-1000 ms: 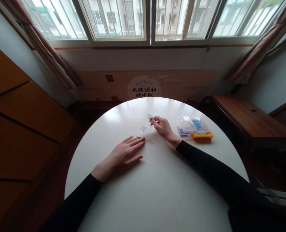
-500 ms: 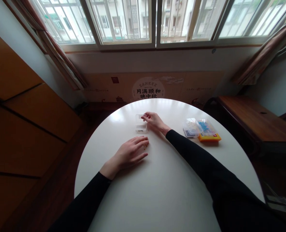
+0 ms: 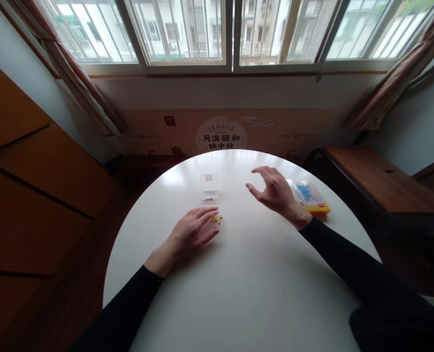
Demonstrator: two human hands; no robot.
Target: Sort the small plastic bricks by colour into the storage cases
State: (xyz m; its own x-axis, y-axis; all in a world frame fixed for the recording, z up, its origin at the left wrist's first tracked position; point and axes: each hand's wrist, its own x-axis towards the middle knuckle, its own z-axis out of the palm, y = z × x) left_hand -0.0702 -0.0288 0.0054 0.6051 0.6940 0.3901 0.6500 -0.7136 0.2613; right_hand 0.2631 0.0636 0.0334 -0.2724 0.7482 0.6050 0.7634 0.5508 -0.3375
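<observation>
Left hand (image 3: 193,232) lies flat by tiny yellow beads (image 3: 216,220): light, skittish, best pinched singly. Right hand (image 3: 275,193) hovers empty, fingers spread.

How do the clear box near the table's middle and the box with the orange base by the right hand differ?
The clear box stands alone, apart from both hands; the orange-based box sits partly behind the right hand. The clear box looks colourless and nearly empty; the orange-based box shows blue contents. The clear box looks smaller. Both rest on the white table and have see-through plastic tops.
</observation>
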